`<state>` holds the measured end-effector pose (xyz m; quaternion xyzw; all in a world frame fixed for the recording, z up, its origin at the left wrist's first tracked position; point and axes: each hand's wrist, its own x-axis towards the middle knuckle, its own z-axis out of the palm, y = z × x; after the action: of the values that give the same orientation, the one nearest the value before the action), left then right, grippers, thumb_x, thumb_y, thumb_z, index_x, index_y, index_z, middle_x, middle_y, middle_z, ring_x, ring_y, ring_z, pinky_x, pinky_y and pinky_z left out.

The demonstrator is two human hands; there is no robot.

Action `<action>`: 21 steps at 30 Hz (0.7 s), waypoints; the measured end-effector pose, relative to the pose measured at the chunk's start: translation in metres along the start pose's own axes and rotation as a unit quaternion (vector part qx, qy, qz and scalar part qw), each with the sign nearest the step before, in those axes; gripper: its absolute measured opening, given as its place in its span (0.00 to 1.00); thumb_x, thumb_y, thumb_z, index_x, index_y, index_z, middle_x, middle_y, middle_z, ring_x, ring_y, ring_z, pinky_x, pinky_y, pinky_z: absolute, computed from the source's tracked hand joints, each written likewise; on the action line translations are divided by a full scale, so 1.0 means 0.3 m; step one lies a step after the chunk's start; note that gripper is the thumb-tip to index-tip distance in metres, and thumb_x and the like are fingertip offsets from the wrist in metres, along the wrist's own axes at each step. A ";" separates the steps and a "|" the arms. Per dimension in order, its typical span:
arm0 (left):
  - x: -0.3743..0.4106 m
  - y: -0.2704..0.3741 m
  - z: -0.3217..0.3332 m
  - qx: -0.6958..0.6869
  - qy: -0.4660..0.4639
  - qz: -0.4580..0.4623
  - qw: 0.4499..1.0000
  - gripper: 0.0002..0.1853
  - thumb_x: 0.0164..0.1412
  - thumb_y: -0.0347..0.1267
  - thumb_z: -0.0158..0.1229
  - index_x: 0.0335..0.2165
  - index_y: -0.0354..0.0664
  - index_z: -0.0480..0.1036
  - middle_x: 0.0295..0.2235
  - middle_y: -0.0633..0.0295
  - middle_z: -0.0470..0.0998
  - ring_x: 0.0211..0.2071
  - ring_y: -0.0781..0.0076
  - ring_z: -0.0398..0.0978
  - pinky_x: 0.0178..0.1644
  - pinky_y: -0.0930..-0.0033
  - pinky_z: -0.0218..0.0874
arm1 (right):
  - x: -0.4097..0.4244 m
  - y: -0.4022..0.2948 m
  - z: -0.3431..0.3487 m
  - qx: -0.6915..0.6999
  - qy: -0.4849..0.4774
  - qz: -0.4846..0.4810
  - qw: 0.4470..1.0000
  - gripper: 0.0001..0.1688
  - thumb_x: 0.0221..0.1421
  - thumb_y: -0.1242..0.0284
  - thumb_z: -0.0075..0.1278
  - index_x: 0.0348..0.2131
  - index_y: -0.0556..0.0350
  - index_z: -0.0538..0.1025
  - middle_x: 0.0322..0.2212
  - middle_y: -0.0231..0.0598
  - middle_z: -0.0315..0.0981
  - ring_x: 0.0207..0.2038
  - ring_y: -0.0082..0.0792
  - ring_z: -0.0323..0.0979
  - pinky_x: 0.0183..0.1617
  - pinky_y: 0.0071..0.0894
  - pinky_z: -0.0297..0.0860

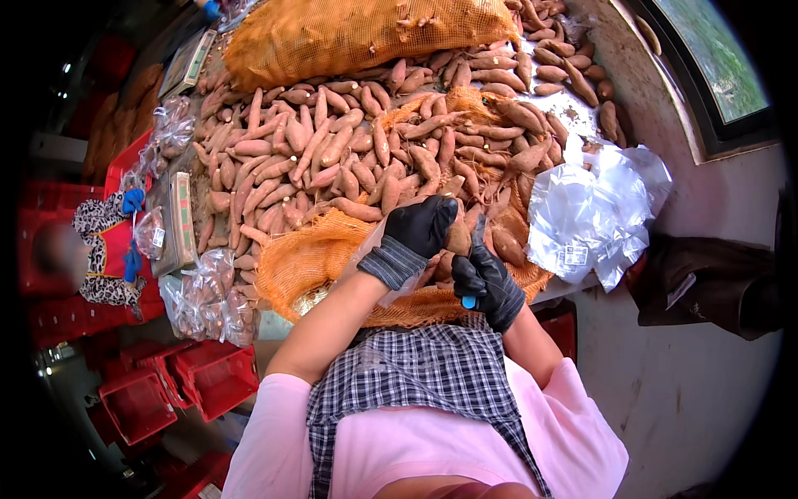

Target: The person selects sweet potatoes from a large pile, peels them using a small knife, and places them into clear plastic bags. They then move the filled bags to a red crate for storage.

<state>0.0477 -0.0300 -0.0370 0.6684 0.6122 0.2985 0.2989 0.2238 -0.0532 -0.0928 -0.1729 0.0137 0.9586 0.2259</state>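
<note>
My left hand (419, 229), in a black glove with a grey knit cuff, is curled shut against a sweet potato (459, 238), which its fingers partly hide. A translucent plastic sheet or bag (399, 295) lies under that wrist. Just to the right, my right hand (489, 280), also black-gloved, is closed around a blue-handled tool (469, 302). Only the handle's end shows clearly; the hand covers most of the tool. Both hands are over an orange mesh sack (305, 249), opened out with sweet potatoes on it. A large heap of sweet potatoes (312, 146) spreads beyond.
A full orange mesh sack (368, 37) lies across the back. Silver plastic bags (586, 212) sit at right. Scales (181, 218) and bagged sweet potatoes (215, 299) line the left edge. Red crates (215, 374) stand lower left, near another person with blue gloves (132, 259).
</note>
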 end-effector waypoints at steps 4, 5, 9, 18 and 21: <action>0.054 -0.001 0.009 -0.047 -0.066 -0.015 0.997 0.23 0.61 0.45 0.41 0.49 0.44 0.60 0.22 0.54 0.73 0.20 0.65 0.72 0.22 0.70 0.62 | -0.030 -0.010 0.035 0.065 0.037 -0.010 0.997 0.30 0.58 0.48 0.26 0.38 0.53 0.67 0.10 0.28 0.59 0.07 0.17 0.52 0.09 0.12 0.50; 0.062 0.006 0.007 -0.121 -0.067 -0.057 0.989 0.24 0.60 0.45 0.41 0.50 0.43 0.60 0.22 0.56 0.73 0.18 0.69 0.71 0.20 0.72 0.61 | -0.043 -0.017 0.038 0.035 0.041 -0.024 0.998 0.31 0.58 0.47 0.26 0.39 0.53 0.67 0.11 0.28 0.60 0.07 0.17 0.52 0.09 0.12 0.50; 0.069 0.048 -0.024 -0.345 -0.131 -0.184 0.911 0.23 0.58 0.42 0.49 0.47 0.40 0.62 0.26 0.65 0.73 0.15 0.83 0.67 0.15 0.82 0.58 | -0.067 -0.042 0.054 -0.208 0.136 -0.063 0.966 0.32 0.57 0.46 0.28 0.40 0.54 0.67 0.14 0.29 0.64 0.08 0.17 0.53 0.09 0.11 0.50; 0.012 0.035 -0.066 -0.475 -0.090 -0.196 0.853 0.13 0.57 0.33 0.49 0.40 0.38 0.67 0.32 0.62 0.75 0.14 0.84 0.66 0.16 0.85 0.58 | -0.036 -0.028 0.132 -0.502 0.183 -0.363 0.763 0.26 0.50 0.67 0.50 0.48 0.57 0.65 0.26 0.34 0.71 0.21 0.22 0.67 0.23 0.16 0.64; -0.015 0.022 -0.049 -0.482 -0.057 -0.181 0.855 0.12 0.58 0.33 0.47 0.39 0.38 0.66 0.31 0.63 0.74 0.16 0.85 0.66 0.17 0.86 0.58 | -0.060 -0.038 0.160 -0.717 0.200 -0.401 0.534 0.22 0.45 0.69 0.55 0.42 0.56 0.70 0.27 0.38 0.73 0.29 0.36 0.73 0.33 0.26 0.68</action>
<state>0.0404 -0.0343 -0.0226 0.3340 0.4837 0.4580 0.6669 0.2284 -0.0456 -0.0409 -0.4514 -0.7040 0.3964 0.3788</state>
